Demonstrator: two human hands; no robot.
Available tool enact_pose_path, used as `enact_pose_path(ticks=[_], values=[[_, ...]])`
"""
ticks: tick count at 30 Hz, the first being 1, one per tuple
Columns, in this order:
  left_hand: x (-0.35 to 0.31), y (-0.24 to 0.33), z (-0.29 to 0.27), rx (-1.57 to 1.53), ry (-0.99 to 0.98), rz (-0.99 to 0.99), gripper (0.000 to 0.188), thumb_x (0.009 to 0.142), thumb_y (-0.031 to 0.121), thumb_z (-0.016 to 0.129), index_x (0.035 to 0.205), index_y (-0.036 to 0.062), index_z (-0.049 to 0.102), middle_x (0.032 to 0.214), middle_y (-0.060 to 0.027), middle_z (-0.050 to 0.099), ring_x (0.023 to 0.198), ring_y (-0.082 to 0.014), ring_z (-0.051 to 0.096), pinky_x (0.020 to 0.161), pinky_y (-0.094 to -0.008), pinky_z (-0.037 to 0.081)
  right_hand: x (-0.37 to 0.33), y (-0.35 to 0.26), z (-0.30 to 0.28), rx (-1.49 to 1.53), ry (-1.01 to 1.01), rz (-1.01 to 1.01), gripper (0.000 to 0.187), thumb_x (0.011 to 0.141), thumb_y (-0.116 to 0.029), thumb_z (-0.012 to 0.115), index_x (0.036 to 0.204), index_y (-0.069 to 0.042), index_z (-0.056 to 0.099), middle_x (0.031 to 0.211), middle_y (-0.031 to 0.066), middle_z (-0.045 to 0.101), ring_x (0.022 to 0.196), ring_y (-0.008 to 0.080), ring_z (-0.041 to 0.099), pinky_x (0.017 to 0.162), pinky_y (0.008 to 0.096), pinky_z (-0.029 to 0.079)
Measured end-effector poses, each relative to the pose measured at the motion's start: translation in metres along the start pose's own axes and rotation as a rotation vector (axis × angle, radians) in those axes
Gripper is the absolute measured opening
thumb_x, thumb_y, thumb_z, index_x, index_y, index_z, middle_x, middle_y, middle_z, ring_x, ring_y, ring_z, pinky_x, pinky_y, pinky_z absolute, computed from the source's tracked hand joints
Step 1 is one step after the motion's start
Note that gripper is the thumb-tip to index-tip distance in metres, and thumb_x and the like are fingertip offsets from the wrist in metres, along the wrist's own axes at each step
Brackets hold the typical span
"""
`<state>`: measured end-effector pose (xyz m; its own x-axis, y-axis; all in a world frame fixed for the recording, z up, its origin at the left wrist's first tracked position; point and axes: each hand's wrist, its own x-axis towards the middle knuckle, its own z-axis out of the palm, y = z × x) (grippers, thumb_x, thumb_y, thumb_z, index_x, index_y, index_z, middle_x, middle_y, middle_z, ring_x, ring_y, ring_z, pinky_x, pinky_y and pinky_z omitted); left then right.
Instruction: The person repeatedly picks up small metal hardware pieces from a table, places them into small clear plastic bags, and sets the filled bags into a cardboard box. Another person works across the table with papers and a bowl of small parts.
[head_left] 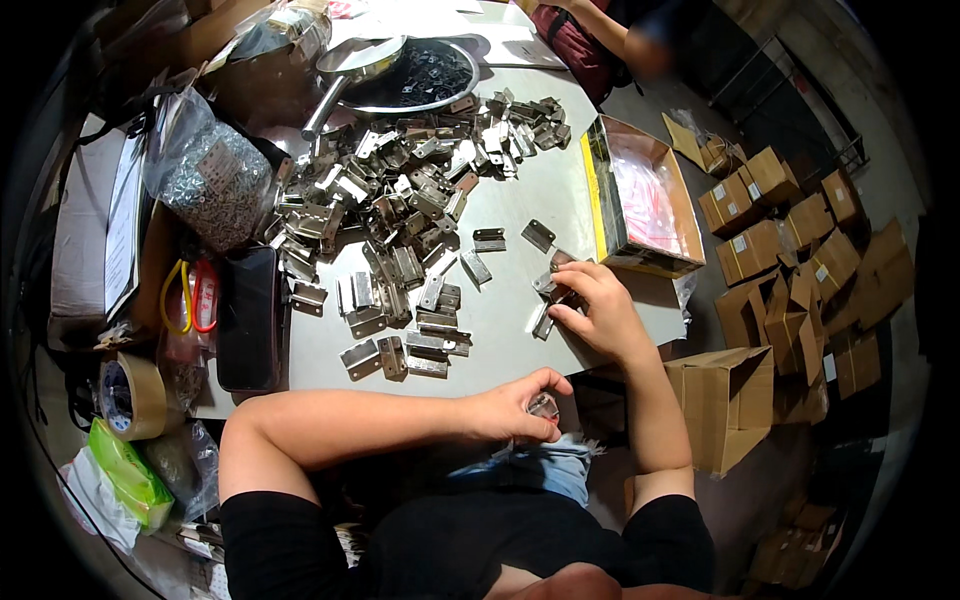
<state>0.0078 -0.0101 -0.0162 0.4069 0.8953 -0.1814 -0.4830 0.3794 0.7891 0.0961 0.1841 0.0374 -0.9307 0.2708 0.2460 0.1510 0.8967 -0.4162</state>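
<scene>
My left hand (507, 410) is closed at the table's near edge around small shiny metal brackets (543, 405); the fingers hide how many. To its right and farther off, my right hand (605, 312) reaches over the table with thumb and fingers bent, pinching at a small group of metal brackets (545, 284). One loose bracket (538, 235) lies just beyond that hand. Two more, including a tilted bracket (476, 267), rest toward the middle. A big heap of bent metal brackets with holes (400, 190) spreads over the left and far table, with several in loose rows at its near end.
At the back stands a metal bowl (470, 95) of dark parts with a scoop (345, 75). An open box (650, 195) of pink-and-white bags borders the right. Leftward are a bag of small hardware (215, 180), a dark phone (250, 320) and a tape roll (132, 396). Cartons (735, 400) crowd the floor.
</scene>
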Motion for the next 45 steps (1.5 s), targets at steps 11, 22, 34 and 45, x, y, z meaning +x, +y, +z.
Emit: enact_pose_path(ticks=[11, 22, 34, 45], values=[[-0.002, 0.005, 0.002, 0.019, 0.013, -0.011, 0.060, 0.083, 0.009, 0.071, 0.131, 0.0108, 0.035, 0.091, -0.0008, 0.056, 0.071, -0.0068, 0.053, 0.056, -0.0207, 0.041, -0.038, 0.012, 0.003, 1.117, 0.442, 0.656, 0.024, 0.094, 0.002, 0.046, 0.115, -0.009, 0.041, 0.105, 0.0144, 0.060, 0.087, 0.0198, 0.065, 0.069, 0.0264, 0.055], [-0.002, 0.005, 0.001, 0.011, 0.016, 0.002, 0.058, 0.083, 0.009, 0.071, 0.129, 0.0095, 0.036, 0.091, -0.0012, 0.056, 0.070, -0.0066, 0.052, 0.055, -0.0203, 0.041, -0.055, 0.029, -0.016, 1.092, 0.073, 0.628, 0.026, 0.084, -0.003, 0.068, 0.109, 0.000, 0.062, 0.086, 0.0036, 0.064, 0.070, 0.0079, 0.061, 0.063, 0.0197, 0.049], [0.000, 0.001, 0.000, 0.023, 0.016, 0.020, 0.060, 0.083, 0.010, 0.072, 0.130, 0.0097, 0.036, 0.090, -0.0005, 0.056, 0.069, -0.0067, 0.052, 0.055, -0.0206, 0.041, -0.021, 0.022, 0.024, -0.199, 0.419, 0.185, 0.025, 0.079, -0.010, 0.071, 0.102, -0.001, 0.071, 0.099, 0.0170, 0.065, 0.088, 0.0336, 0.061, 0.081, 0.0404, 0.049], [0.000, 0.003, 0.002, -0.016, 0.002, 0.008, 0.059, 0.082, 0.009, 0.072, 0.130, 0.0095, 0.036, 0.089, -0.0007, 0.056, 0.069, -0.0069, 0.053, 0.055, -0.0205, 0.041, -0.064, -0.003, -0.001, 0.004, 0.394, 0.261, 0.015, 0.079, -0.002, 0.068, 0.094, -0.001, 0.069, 0.094, 0.0147, 0.064, 0.082, 0.0290, 0.064, 0.072, 0.0346, 0.051]])
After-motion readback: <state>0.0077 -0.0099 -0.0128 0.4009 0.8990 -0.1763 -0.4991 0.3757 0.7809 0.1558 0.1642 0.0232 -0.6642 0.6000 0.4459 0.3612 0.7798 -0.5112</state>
